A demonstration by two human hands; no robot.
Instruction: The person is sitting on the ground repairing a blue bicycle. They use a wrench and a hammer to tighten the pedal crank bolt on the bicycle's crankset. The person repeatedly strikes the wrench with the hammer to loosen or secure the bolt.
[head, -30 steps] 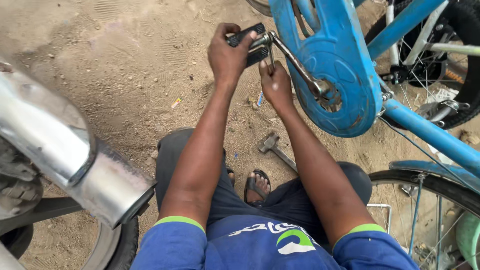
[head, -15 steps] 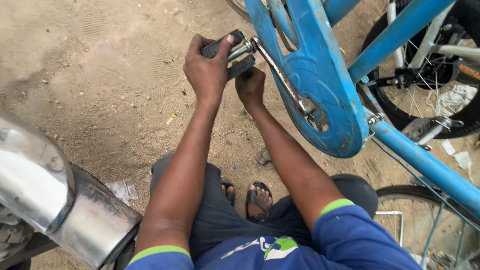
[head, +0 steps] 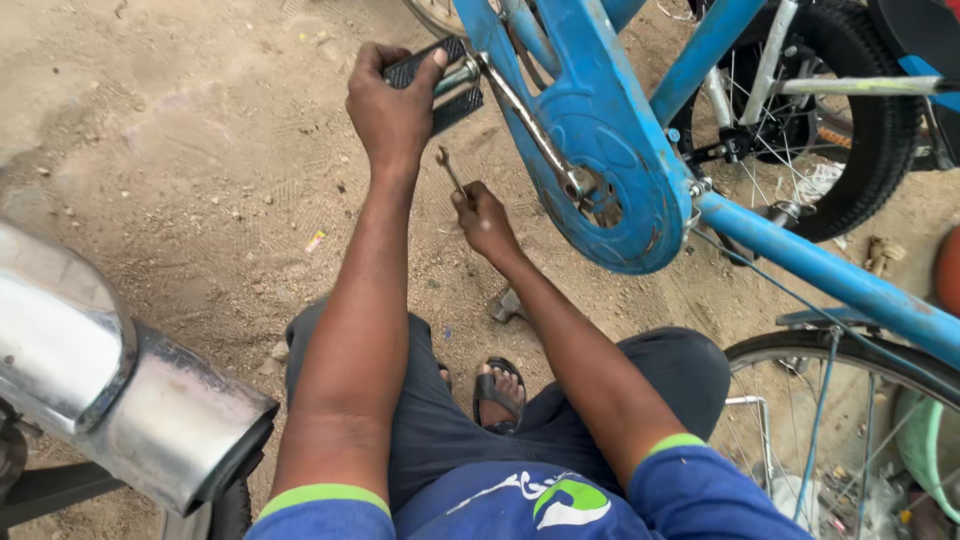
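Note:
My left hand (head: 392,108) grips the black pedal (head: 432,82) at the end of the silver crank arm (head: 525,122) of a blue bicycle. Below the pedal, my right hand (head: 482,217) holds a small metal spanner (head: 450,170), whose open head points up and stands clear of the pedal axle. The crank runs down to the blue chain guard (head: 600,150).
The bicycle's blue frame tube (head: 830,280) slants to the right, with a black rear tyre (head: 860,130) behind it and another wheel (head: 830,420) at lower right. A shiny chrome exhaust pipe (head: 110,400) fills the lower left. A grey tool (head: 505,305) lies on the sandy ground.
My right hand has come down and away from the pedal axle with the spanner. The left hand keeps its hold on the pedal. The view has shifted slightly.

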